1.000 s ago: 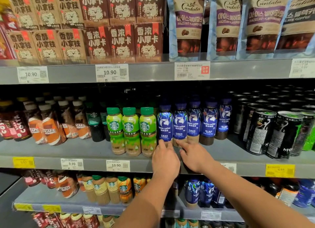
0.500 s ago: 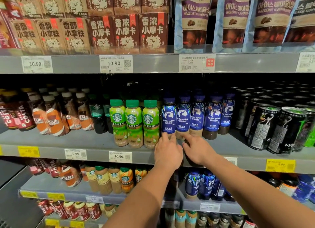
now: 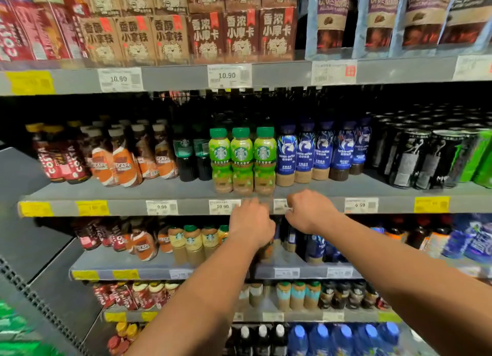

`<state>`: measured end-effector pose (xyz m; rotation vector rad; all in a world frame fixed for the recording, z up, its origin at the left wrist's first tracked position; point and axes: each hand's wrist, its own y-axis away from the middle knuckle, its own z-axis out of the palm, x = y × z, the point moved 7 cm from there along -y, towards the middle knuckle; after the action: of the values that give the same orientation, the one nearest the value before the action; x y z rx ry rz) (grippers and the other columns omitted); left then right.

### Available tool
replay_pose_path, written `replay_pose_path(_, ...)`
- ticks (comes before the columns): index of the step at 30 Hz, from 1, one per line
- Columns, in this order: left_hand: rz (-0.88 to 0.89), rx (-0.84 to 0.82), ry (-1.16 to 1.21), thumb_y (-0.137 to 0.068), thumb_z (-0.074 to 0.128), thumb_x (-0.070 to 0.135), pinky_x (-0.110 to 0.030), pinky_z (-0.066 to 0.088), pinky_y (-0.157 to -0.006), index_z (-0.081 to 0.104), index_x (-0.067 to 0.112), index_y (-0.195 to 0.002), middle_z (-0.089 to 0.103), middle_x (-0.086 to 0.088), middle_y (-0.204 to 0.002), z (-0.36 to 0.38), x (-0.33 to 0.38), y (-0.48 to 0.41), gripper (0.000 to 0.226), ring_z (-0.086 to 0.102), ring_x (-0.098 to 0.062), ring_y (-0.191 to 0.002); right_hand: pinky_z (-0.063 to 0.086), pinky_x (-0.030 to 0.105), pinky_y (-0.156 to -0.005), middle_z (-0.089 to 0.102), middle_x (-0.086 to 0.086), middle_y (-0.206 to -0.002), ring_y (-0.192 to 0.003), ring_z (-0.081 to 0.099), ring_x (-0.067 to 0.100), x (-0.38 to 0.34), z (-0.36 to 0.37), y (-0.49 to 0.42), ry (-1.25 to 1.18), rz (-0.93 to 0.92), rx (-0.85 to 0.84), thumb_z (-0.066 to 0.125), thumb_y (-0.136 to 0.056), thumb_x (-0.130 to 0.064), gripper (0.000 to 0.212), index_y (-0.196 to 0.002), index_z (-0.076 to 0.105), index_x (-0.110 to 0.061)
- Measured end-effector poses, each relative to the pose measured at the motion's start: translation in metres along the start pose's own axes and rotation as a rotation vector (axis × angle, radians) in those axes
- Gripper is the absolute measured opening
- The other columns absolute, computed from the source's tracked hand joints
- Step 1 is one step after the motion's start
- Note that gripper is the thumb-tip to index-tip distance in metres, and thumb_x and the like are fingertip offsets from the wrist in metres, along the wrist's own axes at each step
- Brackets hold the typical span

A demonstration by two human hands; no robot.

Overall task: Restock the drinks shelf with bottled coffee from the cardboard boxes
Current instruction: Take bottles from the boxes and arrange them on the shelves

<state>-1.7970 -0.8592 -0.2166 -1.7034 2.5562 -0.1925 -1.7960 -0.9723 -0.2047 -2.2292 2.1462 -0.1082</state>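
The blue-labelled coffee bottles (image 3: 306,153) are stood in a row at the front of the middle shelf (image 3: 127,193), just right of three green-labelled bottles (image 3: 241,158). The rows behind them are lost in shadow. Both hands are held below the bottles, at the shelf's front rail, and no bottle is touched. The left hand (image 3: 251,222) is seen from the back, its fingertips blurred against the rail beside a price tag (image 3: 222,206), so their state cannot be told. The right hand (image 3: 310,212) is shown knuckles up with fingers curled under. A second tag is partly covered by it and is perhaps touched, but no grip can be made out. Black cans (image 3: 415,158) are ranged further right.
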Motion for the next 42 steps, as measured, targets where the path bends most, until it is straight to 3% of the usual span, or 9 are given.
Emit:
replay_pose_path(8, 0.030, -0.066, 0.005, -0.093, 0.043, 0.028, -0.038, 0.045, -0.084, 0.061, 0.012, -0.113, 0.059, -0.010, -0.116, 0.044, -0.025, 0.086, 0.031, 0.055, -0.029, -0.110, 0.048, 0.037, -0.087, 0.060, 0.013, -0.122, -0.112, 0.058, 0.031, -0.075, 0.064, 0.076, 0.067, -0.007, -0.179, 0.047, -0.090, -0.028, 0.033, -0.114, 0.062, -0.010)
replay_pose_path(12, -0.028, -0.212, 0.010, -0.097, 0.040, 0.032, -0.036, 0.044, -0.078, 0.058, 0.014, -0.116, 0.057, -0.008, -0.117, 0.084, -0.039, 0.129, 0.032, 0.054, -0.028, -0.108, 0.048, 0.036, -0.084, 0.063, 0.011, -0.118, -0.108, 0.060, 0.030, -0.100, 0.099, 0.105, 0.091, -0.056, -0.269, 0.047, -0.090, -0.029, 0.031, -0.111, 0.062, -0.012)
replay_pose_path(17, -0.152, -0.346, 0.004, -0.098, 0.038, 0.030, -0.037, 0.042, -0.086, 0.055, 0.015, -0.123, 0.054, -0.007, -0.122, 0.127, -0.046, 0.188, 0.033, 0.052, -0.027, -0.114, 0.048, 0.034, -0.080, 0.062, 0.012, -0.114, -0.104, 0.061, 0.031, -0.120, 0.143, 0.144, 0.050, -0.116, -0.371, 0.050, -0.089, -0.029, 0.022, -0.101, 0.061, -0.014)
replay_pose_path(22, -0.121, -0.345, 0.098, -0.094, 0.044, 0.024, -0.037, 0.038, -0.072, 0.059, 0.009, -0.101, 0.058, -0.011, -0.104, 0.183, -0.033, 0.256, 0.022, 0.055, -0.032, -0.100, 0.044, 0.032, -0.076, 0.058, 0.014, -0.121, -0.110, 0.057, 0.031, -0.140, 0.211, 0.195, 0.053, -0.167, -0.499, 0.047, -0.093, -0.037, 0.037, -0.116, 0.058, -0.010)
replay_pose_path(25, -0.111, -0.392, 0.112, -0.093, 0.045, 0.026, -0.037, 0.042, -0.074, 0.060, 0.010, -0.105, 0.058, -0.010, -0.106, 0.220, -0.029, 0.284, 0.025, 0.055, -0.031, -0.102, 0.044, 0.032, -0.081, 0.058, 0.011, -0.124, -0.114, 0.056, 0.030, -0.145, 0.252, 0.228, 0.020, -0.171, -0.559, 0.048, -0.091, -0.034, 0.034, -0.116, 0.058, -0.013)
replay_pose_path(30, -0.121, -0.480, 0.152, -0.094, 0.044, 0.028, -0.036, 0.042, -0.078, 0.061, 0.013, -0.101, 0.060, -0.007, -0.102, 0.279, -0.035, 0.308, 0.024, 0.057, -0.026, -0.097, 0.042, 0.029, -0.070, 0.062, 0.010, -0.113, -0.102, 0.060, 0.030, -0.143, 0.318, 0.260, -0.024, -0.093, -0.698, 0.046, -0.090, -0.035, 0.034, -0.111, 0.061, -0.014)
replay_pose_path(36, -0.171, -0.582, 0.219, -0.094, 0.045, 0.029, -0.044, 0.038, -0.100, 0.063, 0.016, -0.095, 0.063, -0.006, -0.103, 0.356, -0.059, 0.322, 0.021, 0.056, -0.028, -0.109, 0.042, 0.029, -0.073, 0.062, 0.010, -0.113, -0.101, 0.060, 0.028, -0.143, 0.397, 0.267, -0.156, 0.092, -0.830, 0.047, -0.090, -0.034, 0.032, -0.111, 0.061, -0.015)
replay_pose_path(40, -0.182, -0.747, 0.288, -0.093, 0.045, 0.028, -0.035, 0.047, -0.082, 0.062, 0.015, -0.105, 0.062, -0.007, -0.107, 0.433, -0.072, 0.340, 0.024, 0.058, -0.027, -0.100, 0.043, 0.027, -0.069, 0.064, 0.010, -0.106, -0.089, 0.059, 0.029, -0.153, 0.459, 0.284, -0.259, 0.236, -0.914, 0.048, -0.088, -0.029, 0.020, -0.099, 0.061, -0.018)
replay_pose_path(42, -0.234, -0.802, 0.326, -0.092, 0.044, 0.022, -0.034, 0.047, -0.082, 0.059, 0.016, -0.111, 0.059, -0.006, -0.113, 0.469, -0.076, 0.353, 0.025, 0.057, -0.026, -0.103, 0.044, 0.027, -0.068, 0.063, 0.008, -0.105, -0.083, 0.055, 0.026, -0.159, 0.494, 0.293, -0.288, 0.294, -0.941, 0.050, -0.087, -0.029, 0.018, -0.097, 0.060, -0.018)
